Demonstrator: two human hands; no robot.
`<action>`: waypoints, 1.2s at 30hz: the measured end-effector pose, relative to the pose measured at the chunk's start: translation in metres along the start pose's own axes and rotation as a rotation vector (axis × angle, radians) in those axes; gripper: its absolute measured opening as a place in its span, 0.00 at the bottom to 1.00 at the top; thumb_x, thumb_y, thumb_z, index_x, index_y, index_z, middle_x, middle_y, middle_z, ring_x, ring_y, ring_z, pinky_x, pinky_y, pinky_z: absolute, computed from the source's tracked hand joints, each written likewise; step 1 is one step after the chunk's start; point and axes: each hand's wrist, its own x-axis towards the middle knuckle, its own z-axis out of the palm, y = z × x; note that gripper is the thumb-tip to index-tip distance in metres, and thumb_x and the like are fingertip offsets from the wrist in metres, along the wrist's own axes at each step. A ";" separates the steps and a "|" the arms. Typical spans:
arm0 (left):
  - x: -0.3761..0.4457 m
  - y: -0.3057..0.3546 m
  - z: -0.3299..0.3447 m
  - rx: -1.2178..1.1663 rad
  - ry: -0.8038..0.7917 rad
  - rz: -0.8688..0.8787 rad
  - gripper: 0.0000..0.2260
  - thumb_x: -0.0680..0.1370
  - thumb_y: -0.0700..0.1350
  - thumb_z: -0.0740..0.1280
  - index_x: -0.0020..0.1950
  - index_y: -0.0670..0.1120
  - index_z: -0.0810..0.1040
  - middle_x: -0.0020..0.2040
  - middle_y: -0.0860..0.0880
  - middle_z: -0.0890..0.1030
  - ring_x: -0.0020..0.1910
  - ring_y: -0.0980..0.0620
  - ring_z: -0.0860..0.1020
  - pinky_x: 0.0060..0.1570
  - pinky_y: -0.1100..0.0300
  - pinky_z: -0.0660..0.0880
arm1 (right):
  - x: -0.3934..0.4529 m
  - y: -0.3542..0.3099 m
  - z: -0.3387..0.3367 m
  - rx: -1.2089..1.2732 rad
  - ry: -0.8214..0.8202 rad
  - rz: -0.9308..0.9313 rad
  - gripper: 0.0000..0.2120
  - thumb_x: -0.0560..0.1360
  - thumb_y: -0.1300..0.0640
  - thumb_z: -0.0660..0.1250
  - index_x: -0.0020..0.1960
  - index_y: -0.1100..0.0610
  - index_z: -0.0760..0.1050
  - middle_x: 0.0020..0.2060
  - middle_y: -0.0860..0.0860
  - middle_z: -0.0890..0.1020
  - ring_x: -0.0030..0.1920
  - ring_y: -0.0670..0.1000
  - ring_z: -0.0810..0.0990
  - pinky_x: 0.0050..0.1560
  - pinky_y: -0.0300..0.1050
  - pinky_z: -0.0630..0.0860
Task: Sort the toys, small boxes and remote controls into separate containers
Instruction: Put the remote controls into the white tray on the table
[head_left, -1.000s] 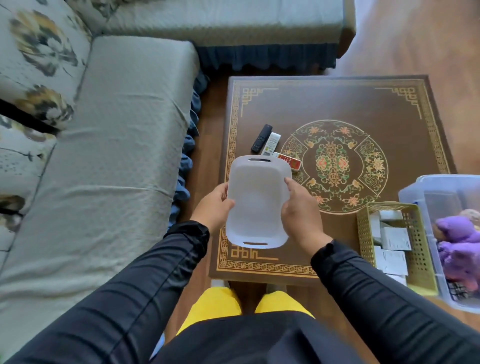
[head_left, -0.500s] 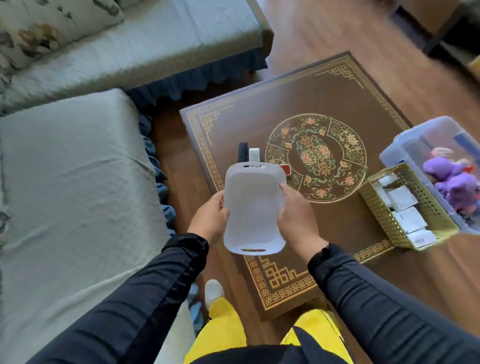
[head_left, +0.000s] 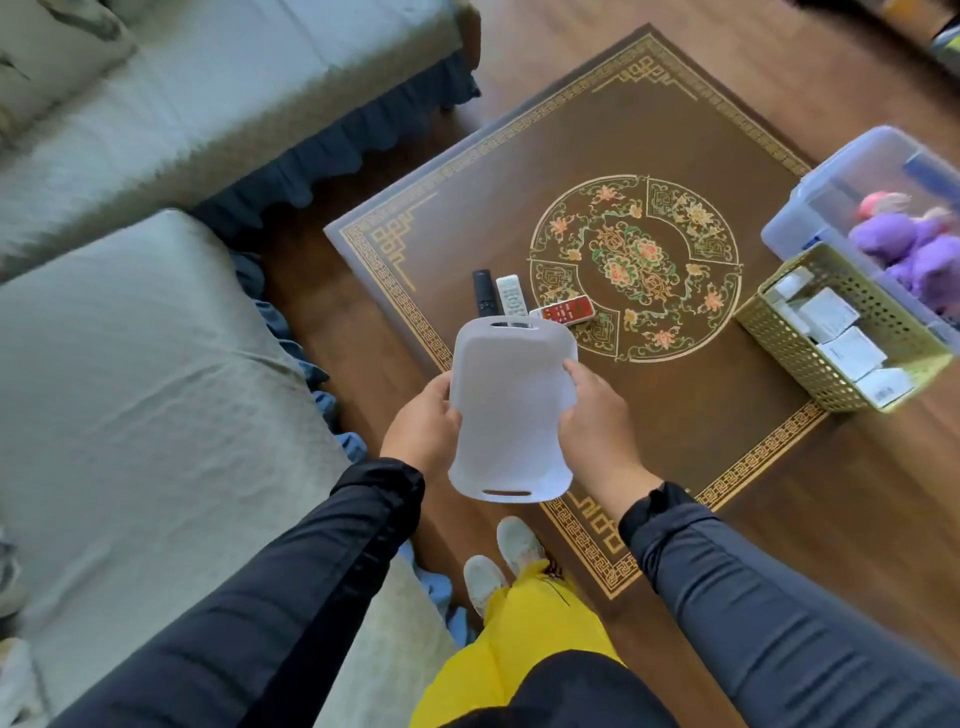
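The person is standing at the near edge of the low table (head_left: 691, 130), holding a white plastic basket (head_left: 511, 410) in the air over that edge with both hands. The left hand (head_left: 423, 423) is gripping the basket's left side, thumb hooked over the rim and the other fingers hidden beneath it. The right hand (head_left: 597, 415) is gripping the right side in the same way, thumb lying along the rim (the rest of its fingers are tucked out of sight too). The basket is sitting level with its open side up, and a slot handle is showing at each end.

Just beyond its far end three remotes are lying on the table: a black remote (head_left: 483, 291), a white remote (head_left: 510, 295) touching it or nearly so, and a red remote (head_left: 567, 310) angled just to the right, its end partly hidden by the basket. At the table's right corner an olive perforated basket (head_left: 810, 358) is holding several small white boxes (head_left: 826, 312). Beside it a clear plastic bin (head_left: 810, 202) is holding purple plush toys (head_left: 904, 244). A grey-covered sofa (head_left: 156, 338) is running along the left.
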 end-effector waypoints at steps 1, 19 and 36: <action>0.007 0.002 -0.003 0.025 -0.011 0.001 0.19 0.82 0.48 0.58 0.71 0.63 0.71 0.53 0.60 0.83 0.52 0.56 0.82 0.57 0.48 0.80 | 0.004 -0.001 0.002 0.011 0.005 0.012 0.29 0.77 0.70 0.52 0.75 0.53 0.66 0.69 0.51 0.73 0.65 0.53 0.73 0.61 0.46 0.72; 0.142 0.031 -0.048 0.129 -0.061 -0.023 0.20 0.82 0.43 0.56 0.72 0.60 0.69 0.58 0.52 0.82 0.55 0.49 0.80 0.60 0.47 0.78 | 0.128 -0.037 0.029 -0.059 -0.102 0.035 0.27 0.77 0.66 0.56 0.76 0.53 0.63 0.74 0.50 0.66 0.69 0.53 0.70 0.63 0.47 0.70; 0.275 -0.012 -0.080 0.330 -0.123 0.066 0.23 0.80 0.40 0.54 0.74 0.55 0.68 0.53 0.52 0.78 0.51 0.48 0.76 0.49 0.55 0.71 | 0.210 -0.052 0.121 0.189 0.118 0.187 0.18 0.81 0.62 0.58 0.69 0.55 0.71 0.66 0.51 0.71 0.62 0.50 0.73 0.63 0.46 0.72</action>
